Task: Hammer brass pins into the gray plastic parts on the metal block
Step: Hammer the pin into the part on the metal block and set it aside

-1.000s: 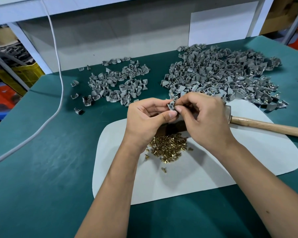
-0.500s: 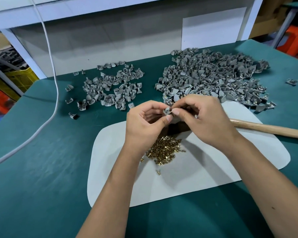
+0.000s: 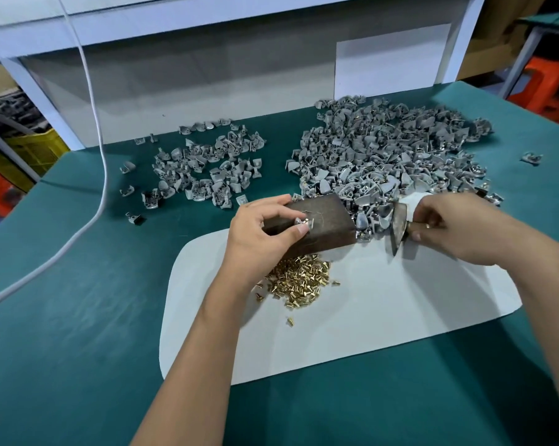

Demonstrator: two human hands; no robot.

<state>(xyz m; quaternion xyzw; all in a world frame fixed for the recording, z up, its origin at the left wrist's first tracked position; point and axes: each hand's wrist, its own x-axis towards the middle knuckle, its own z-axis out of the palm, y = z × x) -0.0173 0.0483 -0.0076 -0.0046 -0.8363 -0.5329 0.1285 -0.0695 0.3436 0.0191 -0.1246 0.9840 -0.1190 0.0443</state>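
A green table carries a white mat below a gray wall. My left hand pinches a gray part on the metal block; my right hand grips the hammer beside it.

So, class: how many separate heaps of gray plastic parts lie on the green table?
2: a smaller heap at back left, a larger heap at back right. Strays lie around them; one part sits on the metal block.

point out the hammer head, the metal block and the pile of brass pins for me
hammer head [image 3: 399, 227], head view, on its worn flat side.
metal block [image 3: 328, 220], head view, on its bare top face.
pile of brass pins [image 3: 299, 280], head view, on the middle of the heap.
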